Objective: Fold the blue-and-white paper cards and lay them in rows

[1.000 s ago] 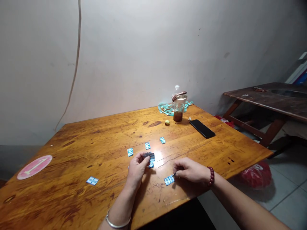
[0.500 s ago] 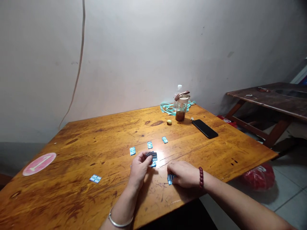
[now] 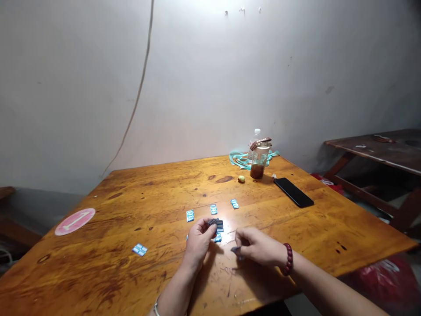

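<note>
My left hand (image 3: 201,237) is closed on a small stack of cards (image 3: 219,225), thumb on top; they look dark from this side. Beneath it a blue-and-white card pile (image 3: 217,238) lies on the table, partly covered by the hand. To the right, my right hand (image 3: 258,246) pinches a few small cards (image 3: 236,250), blurred and grey in the shade, just above the wood. Beyond my hands sit three little piles of the same cards: a left pile (image 3: 190,215), a middle pile (image 3: 213,209) and a right pile (image 3: 234,203). Another pile (image 3: 140,249) lies off to the left.
The wooden table (image 3: 158,193) carries a black phone (image 3: 294,192), a drink bottle (image 3: 258,164) with brown liquid, a clear plastic bottle (image 3: 257,134), turquoise ribbon (image 3: 238,159) and a small yellowish item (image 3: 241,179). A pink number sign (image 3: 75,221) is at left.
My right hand has raised the cards it was gripping at the tabletop, and they have turned. My left hand keeps its stack. The whole view has shifted, so things appear lower and further right.
</note>
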{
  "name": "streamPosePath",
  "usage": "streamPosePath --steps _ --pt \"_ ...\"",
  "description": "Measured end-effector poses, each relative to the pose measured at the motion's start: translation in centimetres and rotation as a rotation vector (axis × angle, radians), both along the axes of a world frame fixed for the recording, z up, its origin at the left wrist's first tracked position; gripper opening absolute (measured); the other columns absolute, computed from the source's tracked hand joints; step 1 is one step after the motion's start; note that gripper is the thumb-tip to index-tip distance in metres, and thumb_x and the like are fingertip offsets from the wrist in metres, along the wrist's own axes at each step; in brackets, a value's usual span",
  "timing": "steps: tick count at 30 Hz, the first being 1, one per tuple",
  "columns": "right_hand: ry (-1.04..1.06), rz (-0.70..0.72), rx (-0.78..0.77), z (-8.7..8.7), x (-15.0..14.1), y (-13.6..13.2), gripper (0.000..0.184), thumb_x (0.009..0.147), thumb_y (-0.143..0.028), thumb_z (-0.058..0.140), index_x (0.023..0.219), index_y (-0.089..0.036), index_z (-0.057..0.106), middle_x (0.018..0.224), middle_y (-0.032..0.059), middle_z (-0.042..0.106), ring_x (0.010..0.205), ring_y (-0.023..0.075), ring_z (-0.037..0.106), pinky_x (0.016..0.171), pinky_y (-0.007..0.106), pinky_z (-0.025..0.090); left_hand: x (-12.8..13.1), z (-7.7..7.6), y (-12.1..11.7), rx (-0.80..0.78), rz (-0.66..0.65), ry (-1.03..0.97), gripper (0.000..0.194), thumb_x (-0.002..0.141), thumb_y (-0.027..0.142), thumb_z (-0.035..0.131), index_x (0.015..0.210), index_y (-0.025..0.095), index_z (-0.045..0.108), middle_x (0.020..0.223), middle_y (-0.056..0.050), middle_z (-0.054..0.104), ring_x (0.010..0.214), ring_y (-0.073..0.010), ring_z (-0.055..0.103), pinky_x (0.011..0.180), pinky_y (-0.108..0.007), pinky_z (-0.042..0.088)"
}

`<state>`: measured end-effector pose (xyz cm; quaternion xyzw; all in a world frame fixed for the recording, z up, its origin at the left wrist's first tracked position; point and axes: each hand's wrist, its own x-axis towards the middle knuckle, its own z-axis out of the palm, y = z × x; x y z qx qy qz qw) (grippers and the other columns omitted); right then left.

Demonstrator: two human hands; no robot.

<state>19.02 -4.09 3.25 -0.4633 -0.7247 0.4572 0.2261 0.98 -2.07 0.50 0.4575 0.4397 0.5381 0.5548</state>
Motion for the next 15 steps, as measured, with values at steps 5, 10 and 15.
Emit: streamPosePath --steps 5,10,15 --pt "0.595 -0.092 -0.121 1.1 -4.3 3.8 0.018 0.064 -0.023 0.061 0.069 -0.016 0.045 0.062 -0.0053 0.047 0.057 0.0066 0.043 0.053 0.019 0.034 -0.6 0.2 0.3 -0.008 0.051 -0.032 0.015 0.064 0.026 0.063 0.071 0.015 0.058 0.063 0.002 0.057 0.054 -0.0084 0.049 0.052 -0.018 0.038" --pt "0.718 -0.231 -0.202 -1.8 -6.6 5.0 0.026 0.064 -0.029 0.064 0.063 -0.016 0.041 0.056 -0.0063 0.045 0.051 0.0058 0.042 0.047 0.017 0.032 -1.0 0.4 0.5 -0.033 0.105 -0.026 0.014 0.065 0.026 0.063 0.071 0.015 0.057 0.062 0.002 0.055 0.054 -0.0079 0.047 0.051 -0.017 0.037" --pt "0.781 -0.209 -0.286 -2.7 -6.1 4.4 0.027 0.063 -0.028 0.066 0.063 -0.017 0.041 0.058 -0.0053 0.049 0.053 0.0073 0.046 0.049 0.018 0.035 -0.7 0.5 0.1 -0.040 0.041 -0.042 0.013 0.065 0.025 0.064 0.069 0.015 0.058 0.062 0.001 0.056 0.056 -0.0086 0.047 0.052 -0.017 0.037"
